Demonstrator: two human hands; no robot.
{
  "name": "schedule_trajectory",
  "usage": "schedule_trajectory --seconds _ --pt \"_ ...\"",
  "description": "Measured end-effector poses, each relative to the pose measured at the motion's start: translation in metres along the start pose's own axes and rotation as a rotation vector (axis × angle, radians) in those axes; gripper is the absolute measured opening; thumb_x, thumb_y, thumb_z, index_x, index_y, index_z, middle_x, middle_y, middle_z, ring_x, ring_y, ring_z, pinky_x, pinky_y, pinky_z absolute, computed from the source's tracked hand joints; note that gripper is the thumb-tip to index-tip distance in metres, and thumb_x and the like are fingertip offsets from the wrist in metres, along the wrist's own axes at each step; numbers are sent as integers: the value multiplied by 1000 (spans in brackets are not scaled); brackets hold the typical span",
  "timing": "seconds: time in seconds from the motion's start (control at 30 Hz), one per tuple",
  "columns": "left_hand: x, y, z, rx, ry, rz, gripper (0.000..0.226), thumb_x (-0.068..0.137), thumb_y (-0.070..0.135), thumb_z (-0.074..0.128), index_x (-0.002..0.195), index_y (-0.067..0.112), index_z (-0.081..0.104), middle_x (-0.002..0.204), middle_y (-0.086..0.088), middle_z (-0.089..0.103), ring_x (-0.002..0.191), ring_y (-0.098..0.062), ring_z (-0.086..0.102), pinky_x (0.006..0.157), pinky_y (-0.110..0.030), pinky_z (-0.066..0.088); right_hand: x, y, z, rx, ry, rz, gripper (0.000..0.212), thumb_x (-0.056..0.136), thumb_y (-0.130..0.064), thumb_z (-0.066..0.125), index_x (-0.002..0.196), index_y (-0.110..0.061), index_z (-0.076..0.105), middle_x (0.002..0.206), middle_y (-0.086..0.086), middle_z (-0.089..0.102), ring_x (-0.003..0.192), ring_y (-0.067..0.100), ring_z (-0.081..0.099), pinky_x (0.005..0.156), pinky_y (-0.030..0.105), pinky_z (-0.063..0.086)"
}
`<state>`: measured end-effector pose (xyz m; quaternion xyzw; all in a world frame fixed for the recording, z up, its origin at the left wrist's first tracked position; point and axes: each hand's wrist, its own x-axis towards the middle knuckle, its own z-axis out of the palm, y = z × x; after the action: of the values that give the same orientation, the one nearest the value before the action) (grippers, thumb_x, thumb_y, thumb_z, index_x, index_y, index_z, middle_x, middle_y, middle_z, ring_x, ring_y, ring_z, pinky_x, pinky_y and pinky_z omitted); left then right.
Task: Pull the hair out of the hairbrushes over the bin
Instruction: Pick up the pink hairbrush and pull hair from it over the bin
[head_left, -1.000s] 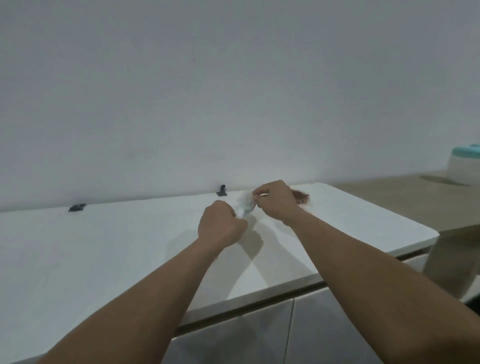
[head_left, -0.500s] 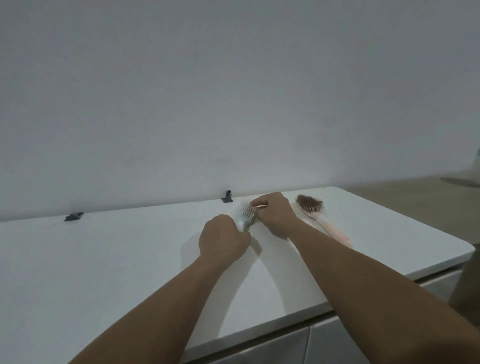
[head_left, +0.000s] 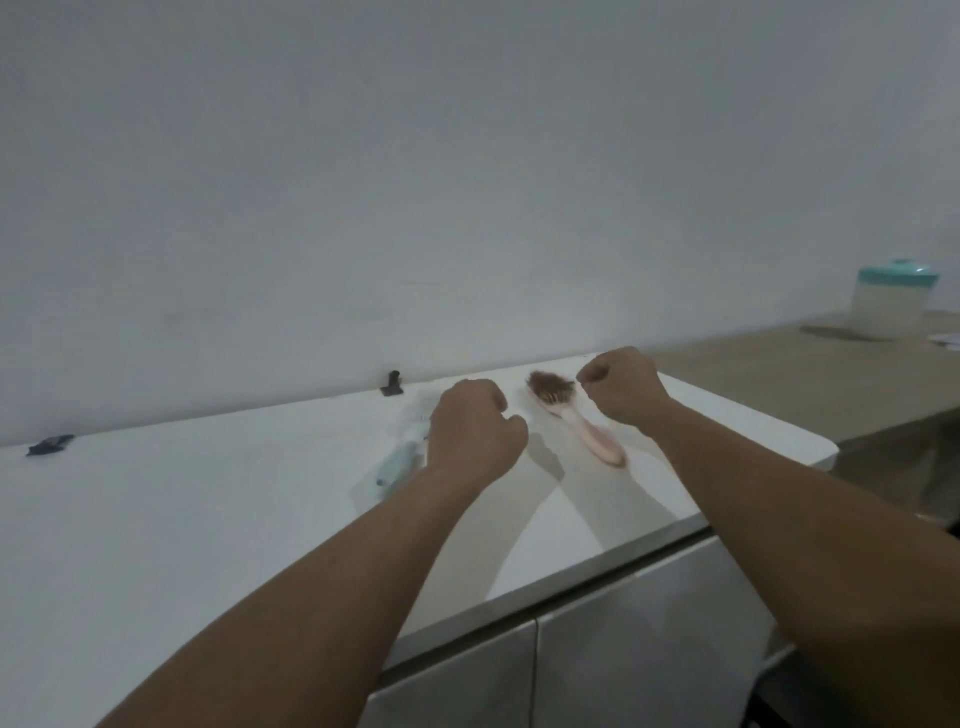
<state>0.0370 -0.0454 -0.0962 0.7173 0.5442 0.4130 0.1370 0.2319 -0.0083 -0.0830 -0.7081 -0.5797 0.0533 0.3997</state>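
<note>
A pale blue hairbrush (head_left: 397, 460) lies blurred on the white counter (head_left: 182, 519), with its handle pointing toward me. My left hand (head_left: 475, 431) is a loose fist just right of the brush head, and the handle is free of it. A pink hairbrush (head_left: 576, 421) lies further right, its head matted with brown hair (head_left: 550, 388). My right hand (head_left: 621, 387) hovers over the far right of that head, thumb and forefinger pinched together. I see nothing between those fingers. No bin is in view.
Two small black objects sit against the wall, one (head_left: 392, 384) behind the brushes and one (head_left: 49, 445) at far left. A white container with a teal lid (head_left: 893, 299) stands on the brown counter at right. Cabinet doors (head_left: 623, 649) are below the counter edge.
The pale brush, held up between both hands before, now lies on the counter. My right hand has moved right, over the pink brush. My view shifted, bringing the teal-lidded container back in.
</note>
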Motion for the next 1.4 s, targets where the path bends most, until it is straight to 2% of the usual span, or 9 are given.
schedule_trajectory --seconds 0.27,0.47,0.63,1.0,1.1,1.17,1.27,1.33,1.4 --pt "7 34 57 -242 -215 -179 13 65 15 67 55 16 58 54 4 63 56 -8 59 49 -24 39 -5 64 -16 7 -46 92 15 77 -16 78 91 -14 77 99 1 73 97 16 65 78 21 43" --pt "31 52 89 -53 -207 -245 32 68 42 64 82 13 62 81 2 68 80 -19 66 65 -28 46 0 79 -13 40 9 83 8 82 -13 73 88 -11 77 92 0 72 87 13 61 76 21 41" --pt "45 48 98 126 -122 -230 25 67 27 66 88 14 63 91 0 67 90 -23 67 66 -26 42 3 81 -11 72 29 97 12 85 -7 65 90 -11 76 90 -1 67 90 13 59 77 21 41" --pt "8 48 75 -14 -250 -201 17 62 27 71 62 14 60 56 2 62 57 -17 63 47 -23 36 -26 66 -14 83 9 11 17 87 -21 69 93 -7 75 91 2 72 90 16 62 80 23 42" --pt "-8 55 67 -75 -278 -175 36 68 47 72 59 15 60 50 2 60 45 -13 56 44 -23 34 -40 58 -18 263 12 64 16 90 -23 65 96 -10 73 93 4 72 92 21 66 88 33 50" --pt "-21 59 60 -129 -302 -180 29 68 33 72 58 14 53 49 2 54 42 -14 49 44 -23 34 -51 54 -23 495 -4 161 12 91 -19 65 90 -8 68 90 10 71 85 25 70 85 40 57" --pt "-37 62 49 -328 -362 -215 23 61 1 71 72 10 53 61 -12 61 51 -25 55 49 -36 48 -73 46 -40 812 -44 312 13 90 -6 67 97 -1 58 91 21 63 73 26 67 71 37 60" --pt "-48 63 43 -526 -464 -252 45 63 -12 73 98 5 51 80 -25 66 59 -32 62 64 -48 58 -89 43 -56 939 -46 355 21 87 -1 69 99 -3 53 91 22 61 72 27 66 70 39 60" --pt "-61 66 37 -629 -538 -263 62 65 -17 74 117 3 47 103 -26 62 66 -36 66 67 -45 60 -109 42 -74 1016 -46 345 32 84 6 69 106 -4 48 92 22 64 74 27 66 70 40 60"
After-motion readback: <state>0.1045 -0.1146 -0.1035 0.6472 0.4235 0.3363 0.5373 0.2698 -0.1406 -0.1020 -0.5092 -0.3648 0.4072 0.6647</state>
